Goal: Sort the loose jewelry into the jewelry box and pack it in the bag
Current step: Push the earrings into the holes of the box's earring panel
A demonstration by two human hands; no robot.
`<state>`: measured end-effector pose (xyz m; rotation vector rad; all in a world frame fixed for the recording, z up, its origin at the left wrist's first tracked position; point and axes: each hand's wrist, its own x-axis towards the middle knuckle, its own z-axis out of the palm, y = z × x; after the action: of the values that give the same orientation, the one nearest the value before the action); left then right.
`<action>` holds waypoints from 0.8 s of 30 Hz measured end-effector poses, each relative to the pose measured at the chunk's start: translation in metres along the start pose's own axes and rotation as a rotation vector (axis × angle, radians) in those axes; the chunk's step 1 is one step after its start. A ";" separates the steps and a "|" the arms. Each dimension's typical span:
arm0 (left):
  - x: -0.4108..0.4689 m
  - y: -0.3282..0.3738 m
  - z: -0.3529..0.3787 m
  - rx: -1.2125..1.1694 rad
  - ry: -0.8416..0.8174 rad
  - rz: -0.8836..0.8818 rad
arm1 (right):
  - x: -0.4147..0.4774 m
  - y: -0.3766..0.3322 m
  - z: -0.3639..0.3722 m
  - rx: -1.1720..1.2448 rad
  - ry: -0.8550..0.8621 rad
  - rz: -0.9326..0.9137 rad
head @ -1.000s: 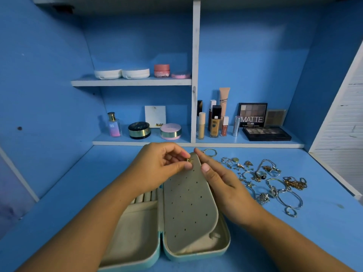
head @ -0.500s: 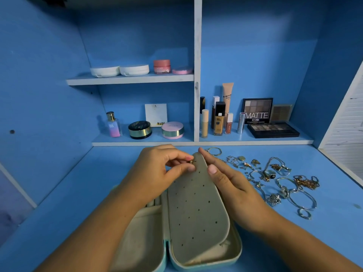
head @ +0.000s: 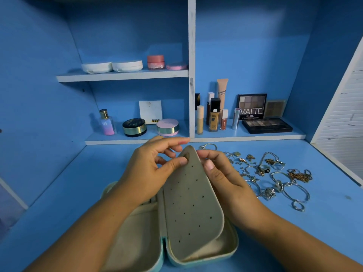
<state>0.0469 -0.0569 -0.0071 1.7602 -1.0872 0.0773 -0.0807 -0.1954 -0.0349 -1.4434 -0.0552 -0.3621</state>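
An open teal jewelry box (head: 229,250) with a beige lining lies on the blue desk in front of me. Its perforated beige earring panel (head: 191,205) stands raised from the middle hinge. My left hand (head: 149,171) pinches a small gold earring (head: 186,156) against the panel's top, thumb on the front face. My right hand (head: 222,173) holds the panel's upper right edge, fingers curled behind it. Loose gold and silver jewelry (head: 275,173) lies spread on the desk to the right of the box. No bag is in view.
Behind the box a low shelf (head: 249,137) carries a perfume bottle (head: 107,123), compacts, foundation bottles (head: 213,114) and eyeshadow palettes (head: 267,125). An upper shelf (head: 121,75) holds jars. A white slatted panel (head: 341,118) borders the desk on the right.
Both hands stayed at the top of the panel. My left thumb now presses the earring flat against the panel, and the view has moved a little closer.
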 end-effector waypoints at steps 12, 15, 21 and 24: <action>0.004 -0.003 -0.016 -0.248 -0.254 -0.097 | -0.001 -0.008 -0.008 -0.222 -0.190 -0.071; 0.004 -0.005 -0.016 -0.313 -0.288 -0.116 | 0.002 -0.014 -0.019 -0.452 -0.194 -0.105; 0.004 -0.003 -0.012 -0.382 -0.258 -0.130 | 0.019 -0.024 -0.084 -1.131 0.257 -0.155; 0.003 -0.002 -0.012 -0.352 -0.244 -0.124 | 0.020 -0.026 -0.118 -1.341 0.322 0.033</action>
<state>0.0546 -0.0496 -0.0013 1.5373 -1.0853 -0.3917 -0.0903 -0.3163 -0.0207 -2.6683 0.5740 -0.6512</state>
